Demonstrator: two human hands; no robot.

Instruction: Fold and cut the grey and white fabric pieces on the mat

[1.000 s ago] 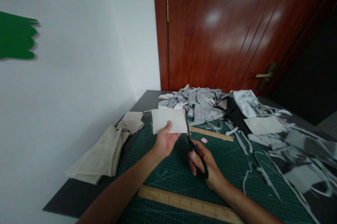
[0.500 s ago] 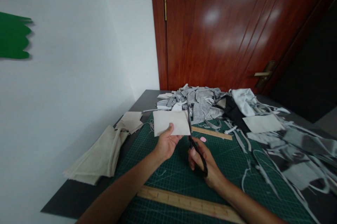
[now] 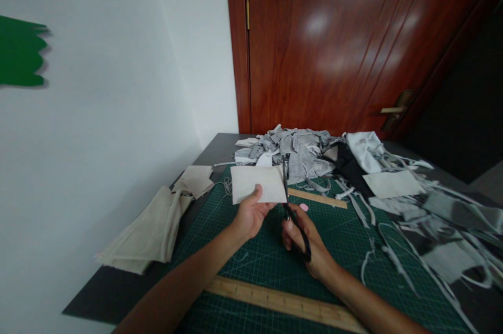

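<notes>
My left hand [image 3: 251, 212] pinches a cream rectangle of fabric [image 3: 255, 179] by its lower edge, thumb on top and fingers underneath. The piece is held up above the green cutting mat [image 3: 255, 260]. Black scissors [image 3: 295, 226] are in my right hand [image 3: 308, 245], fingers around the handles. Their blades point away from me and lie along the right edge of the fabric; whether the blades are apart I cannot tell.
Grey fabric scraps [image 3: 301, 151] are heaped at the back. Folded beige cloth [image 3: 149, 234] lies left. One wooden ruler [image 3: 275, 300] lies in front, another ruler [image 3: 318, 198] behind. Strips and a cream piece [image 3: 393, 185] lie right, and a pink chip [image 3: 304, 208] near the scissors.
Both hands, the fabric and the scissors have shifted very slightly to the right. The grip of each hand is the same.
</notes>
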